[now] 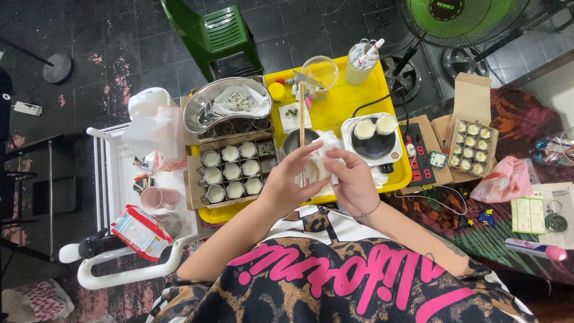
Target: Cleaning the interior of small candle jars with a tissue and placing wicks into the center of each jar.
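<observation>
My left hand [289, 182] and my right hand [353, 179] meet over the front of a yellow tray [350, 96]. Between them they hold a small white candle jar [313, 170] wrapped in white tissue [326, 142]. Just behind my hands sits a small metal pot [294, 140] with a long wooden stick [302, 113] resting across it. To the left lies a cardboard box of white-filled jars [232, 170]. To the right a white hot plate [373, 143] carries two white-filled jars.
A metal bowl [227, 104] of small parts, a glass beaker [320, 72] and a jar of tools [362, 63] stand on the tray. A power strip [418, 155] and a second box of jars [471, 146] lie at right. A white cart [131, 179], green chair [215, 33] and fan [460, 18] surround them.
</observation>
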